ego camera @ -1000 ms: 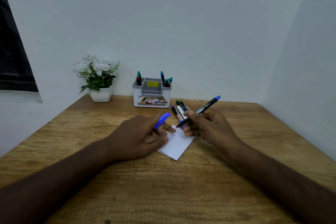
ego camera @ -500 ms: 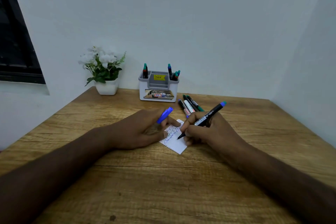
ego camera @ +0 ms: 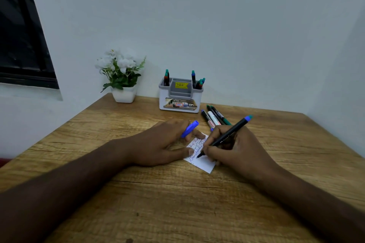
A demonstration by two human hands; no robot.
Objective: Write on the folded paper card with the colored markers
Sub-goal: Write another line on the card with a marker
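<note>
Pale blue-grey walls [ego camera: 217,25] meet in a corner behind a wooden table [ego camera: 158,203] with a coarse, cracked grain, and the two hands work near its middle. On the right, the right hand [ego camera: 235,150] has its fingers curled round a black marker [ego camera: 225,137], pinching it low on the barrel; the tip touches a small white paper card [ego camera: 203,162] that lies flat on the wood and carries several lines of blue handwriting. The marker slants up and away to the right, ending in a blue and teal butt. From the other side, the left hand [ego camera: 164,144] rests on the table, its thumb tip pressing the near left edge of the card and a fingertip on the far edge. A blue marker cap [ego camera: 190,129] is held between its fingers and points up and to the right. Both forearms lie along the tabletop toward the camera.

Just beyond the right hand, a cluster of loose markers [ego camera: 214,117] lies on the wood, black, white and green barrels side by side. Behind them, against the wall, stands a white and grey pen holder [ego camera: 180,102] with a yellow price sticker; more markers stand upright in its left and right compartments. Left of it sits a white pot of white flowers [ego camera: 123,77]. A dark window [ego camera: 21,31] fills the upper left.
</note>
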